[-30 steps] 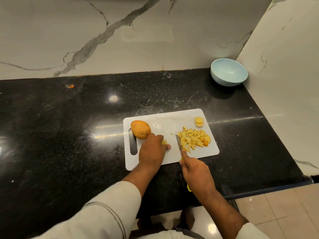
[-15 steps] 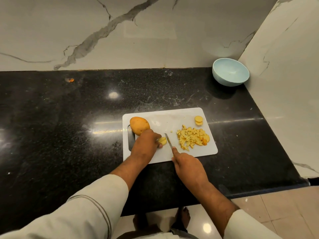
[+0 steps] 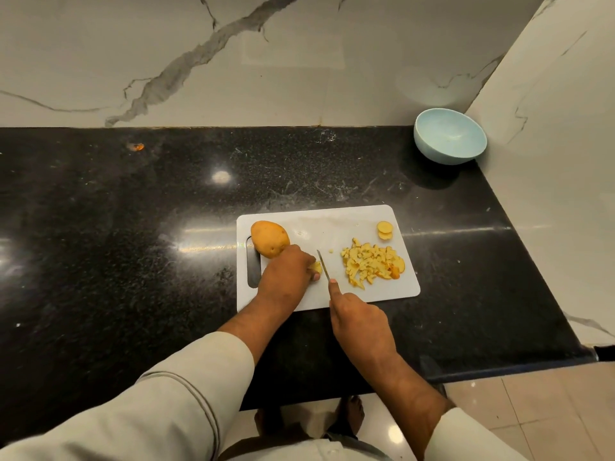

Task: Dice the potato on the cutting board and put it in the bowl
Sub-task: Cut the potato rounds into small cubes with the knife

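Observation:
A white cutting board (image 3: 332, 224) lies on the black counter. My left hand (image 3: 284, 272) holds a small cut potato piece (image 3: 316, 267) down on the board, fingers curled over it. My right hand (image 3: 361, 319) grips a knife (image 3: 323, 265), forefinger along the blade's back, with the blade just right of the piece. A whole unpeeled potato (image 3: 269, 238) sits at the board's left end, by the handle slot. A heap of diced potato (image 3: 371, 262) lies on the board's right half, with two round slices (image 3: 385, 229) behind it. The pale blue bowl (image 3: 449, 136) stands empty in the far right corner.
The black stone counter (image 3: 133, 244) runs left from the board; its front edge is near my body. Marble walls close the back and right side. A small orange scrap (image 3: 137, 147) lies far left. Tiled floor (image 3: 549, 410) and bare feet show below.
The knife moved from beside the diced heap leftward to the piece under my left hand. My left hand has kept its place on that piece.

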Tool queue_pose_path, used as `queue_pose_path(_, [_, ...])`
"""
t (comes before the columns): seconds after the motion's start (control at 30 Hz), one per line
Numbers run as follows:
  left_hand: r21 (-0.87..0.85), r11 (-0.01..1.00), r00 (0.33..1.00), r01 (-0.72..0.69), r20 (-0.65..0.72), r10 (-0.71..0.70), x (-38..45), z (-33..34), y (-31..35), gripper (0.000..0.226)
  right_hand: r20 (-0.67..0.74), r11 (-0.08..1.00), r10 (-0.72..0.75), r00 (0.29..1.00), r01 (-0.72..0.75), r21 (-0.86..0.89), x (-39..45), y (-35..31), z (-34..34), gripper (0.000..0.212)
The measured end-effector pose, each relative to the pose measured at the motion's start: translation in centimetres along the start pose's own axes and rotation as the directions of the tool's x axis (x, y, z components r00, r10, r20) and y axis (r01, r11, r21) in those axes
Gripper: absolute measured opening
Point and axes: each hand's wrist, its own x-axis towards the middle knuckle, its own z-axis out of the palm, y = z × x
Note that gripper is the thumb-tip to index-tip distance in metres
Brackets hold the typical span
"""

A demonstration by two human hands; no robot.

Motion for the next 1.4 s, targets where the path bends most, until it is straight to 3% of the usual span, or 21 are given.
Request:
queue_pose_path(0.13, [0.166,0.985,0.998,-0.055,-0.007,0.057,-0.5,0.3,0.7,0.025,0.007,1.000,-0.003,1.000,0.003,-0.020,0.3,-0.7,0.5,0.052])
queue_pose_path(0.37, [0.285,0.952,0.994,-0.109,0.004,0.112,-0.7,0.6,1.1,0.025,-0.022,1.000,0.006,1.000,-0.006,0.027,0.8,-1.6,1.1,0.052])
queue_pose_path(0.63, [0.281,0.946,0.985,-0.164,-0.012,0.174,-0.9,0.4,0.3,0.022,-0.040,0.999,0.009,0.999,-0.007,0.033,0.7,-1.6,1.1,0.052])
queue_pose_path(0.83, [0.187,0.977,0.987,-0.106,-0.100,0.126,-1.3,0.9,-0.5,0.023,-0.042,0.999,0.010,0.999,-0.008,0.054,0.8,-1.5,1.2,0.052])
queue_pose_path(1.13, [0.228,0.960,0.983,-0.163,-0.041,0.177,-0.8,0.5,0.1,0.022,-0.052,0.999,-0.014,0.999,0.016,0.029,1.1,-1.6,1.3,0.052])
queue_pose_path(1.4, [0.240,0.957,0.984,-0.162,-0.030,0.174,-0.8,0.9,0.8,0.023,0.026,0.999,-0.043,0.999,0.043,0.005,2.6,-1.6,0.5,0.059])
